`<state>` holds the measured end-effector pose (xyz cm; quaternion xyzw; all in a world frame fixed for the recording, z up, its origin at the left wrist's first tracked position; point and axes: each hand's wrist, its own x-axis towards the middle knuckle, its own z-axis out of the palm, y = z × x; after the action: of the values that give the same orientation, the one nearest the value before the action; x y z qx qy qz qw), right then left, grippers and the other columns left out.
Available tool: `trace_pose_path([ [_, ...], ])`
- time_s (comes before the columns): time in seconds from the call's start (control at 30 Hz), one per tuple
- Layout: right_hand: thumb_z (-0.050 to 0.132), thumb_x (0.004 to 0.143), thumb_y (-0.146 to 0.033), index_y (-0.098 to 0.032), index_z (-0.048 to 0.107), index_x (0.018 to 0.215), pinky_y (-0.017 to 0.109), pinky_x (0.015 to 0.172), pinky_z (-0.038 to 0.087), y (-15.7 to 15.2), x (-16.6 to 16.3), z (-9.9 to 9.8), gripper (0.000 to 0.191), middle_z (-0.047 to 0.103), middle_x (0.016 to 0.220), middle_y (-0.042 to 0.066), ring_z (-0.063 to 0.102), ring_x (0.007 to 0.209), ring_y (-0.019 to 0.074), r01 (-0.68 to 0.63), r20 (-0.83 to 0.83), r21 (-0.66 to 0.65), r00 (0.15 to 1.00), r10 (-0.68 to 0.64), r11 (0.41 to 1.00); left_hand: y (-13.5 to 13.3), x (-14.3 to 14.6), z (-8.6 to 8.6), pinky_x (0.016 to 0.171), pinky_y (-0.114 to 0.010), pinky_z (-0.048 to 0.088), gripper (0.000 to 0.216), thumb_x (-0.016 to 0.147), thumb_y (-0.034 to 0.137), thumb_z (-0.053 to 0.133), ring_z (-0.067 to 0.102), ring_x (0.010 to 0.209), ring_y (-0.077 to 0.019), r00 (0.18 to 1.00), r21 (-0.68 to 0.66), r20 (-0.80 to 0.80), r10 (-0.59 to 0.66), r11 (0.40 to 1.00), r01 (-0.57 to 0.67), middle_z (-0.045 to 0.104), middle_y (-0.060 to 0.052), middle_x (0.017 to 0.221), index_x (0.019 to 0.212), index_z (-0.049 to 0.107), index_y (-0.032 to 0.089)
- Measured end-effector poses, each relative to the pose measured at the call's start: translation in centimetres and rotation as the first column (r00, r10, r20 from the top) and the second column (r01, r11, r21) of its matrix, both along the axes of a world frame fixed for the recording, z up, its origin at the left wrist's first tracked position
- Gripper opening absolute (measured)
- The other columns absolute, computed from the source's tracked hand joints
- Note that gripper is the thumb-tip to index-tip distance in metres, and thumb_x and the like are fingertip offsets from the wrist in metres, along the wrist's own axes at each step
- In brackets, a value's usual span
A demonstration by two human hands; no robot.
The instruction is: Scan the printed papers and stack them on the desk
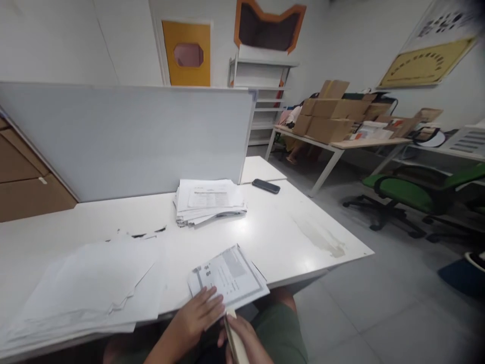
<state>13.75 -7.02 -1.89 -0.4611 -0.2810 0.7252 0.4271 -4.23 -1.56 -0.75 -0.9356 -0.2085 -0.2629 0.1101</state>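
A thin sheaf of printed sheets [231, 275] lies at the near edge of the white table, its front corner sticking out past the edge. My left hand [202, 311] is over its near left part, fingers on top and the thumb out of sight. In my right hand [246, 333] is a long, narrow, cream-coloured stapler [237, 338], closed in by my fingers just below the sheets' near edge. Its lower end runs out of view. To the left, a wide pile of white paper [94, 283] lies spread out. Behind the sheaf sits a thicker stack of printed papers [210, 199].
A dark phone [265, 186] rests near the table's right edge. A grey partition [159, 141] stands at the back, with cardboard boxes [30, 177] at left. Beyond are a green chair [413, 192], a second table loaded with boxes [329, 116] and a person [293, 119] partly hidden.
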Motion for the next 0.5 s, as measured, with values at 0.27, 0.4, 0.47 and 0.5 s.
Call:
trace_pose_path([
  [0.27, 0.070, 0.072, -0.055, -0.019, 0.061, 0.076, 0.021, 0.035, 0.035, -0.2, 4.2, 4.9, 0.037, 0.065, 0.062, 0.001, 0.051, 0.039, 0.0102, 0.044, -0.146, 0.081, 0.989, -0.032, 0.996, 0.9, 1.0, 1.7, 0.116, -0.048, 0.036, 0.062, 0.086, -0.005, 0.027, 0.025, 0.146, -0.0208, 0.985, -0.339, -0.034, -0.171, 0.929, 0.150, 0.056, -0.009, 0.140, 0.141, 0.045, 0.017],
  [0.4, 0.068, 0.076, -0.049, -0.020, 0.061, 0.086, 0.021, 0.036, 0.036, -0.7, 5.2, 4.6, 0.032, 0.069, 0.073, 0.002, 0.054, 0.042, 0.0112, 0.014, -0.204, 0.044, 0.979, -0.004, 0.999, 1.3, 1.3, 2.1, 0.114, -0.053, 0.038, 0.062, 0.090, -0.005, 0.027, 0.021, 0.147, -0.0217, 0.979, -0.361, 0.030, -0.200, 0.912, 0.197, 0.055, -0.008, 0.141, 0.145, 0.040, 0.021],
  [0.47, 0.067, 0.077, -0.049, -0.020, 0.060, 0.086, 0.022, 0.036, 0.036, -1.2, 5.0, 4.8, 0.032, 0.068, 0.072, 0.003, 0.054, 0.043, 0.0117, 0.014, -0.209, 0.030, 0.978, -0.007, 0.999, 1.0, 1.5, 2.6, 0.114, -0.053, 0.038, 0.062, 0.090, -0.005, 0.028, 0.021, 0.147, -0.0218, 0.975, -0.353, 0.048, -0.218, 0.909, 0.221, 0.056, -0.008, 0.140, 0.145, 0.039, 0.021],
  [0.5, 0.068, 0.077, -0.049, -0.020, 0.060, 0.084, 0.022, 0.037, 0.036, -1.4, 4.9, 4.9, 0.031, 0.068, 0.071, 0.003, 0.054, 0.043, 0.0120, 0.021, -0.207, 0.025, 0.978, -0.016, 0.999, 0.8, 1.5, 2.7, 0.114, -0.053, 0.039, 0.061, 0.090, -0.005, 0.028, 0.021, 0.147, -0.0219, 0.973, -0.349, 0.053, -0.226, 0.908, 0.230, 0.056, -0.009, 0.140, 0.145, 0.039, 0.021],
])
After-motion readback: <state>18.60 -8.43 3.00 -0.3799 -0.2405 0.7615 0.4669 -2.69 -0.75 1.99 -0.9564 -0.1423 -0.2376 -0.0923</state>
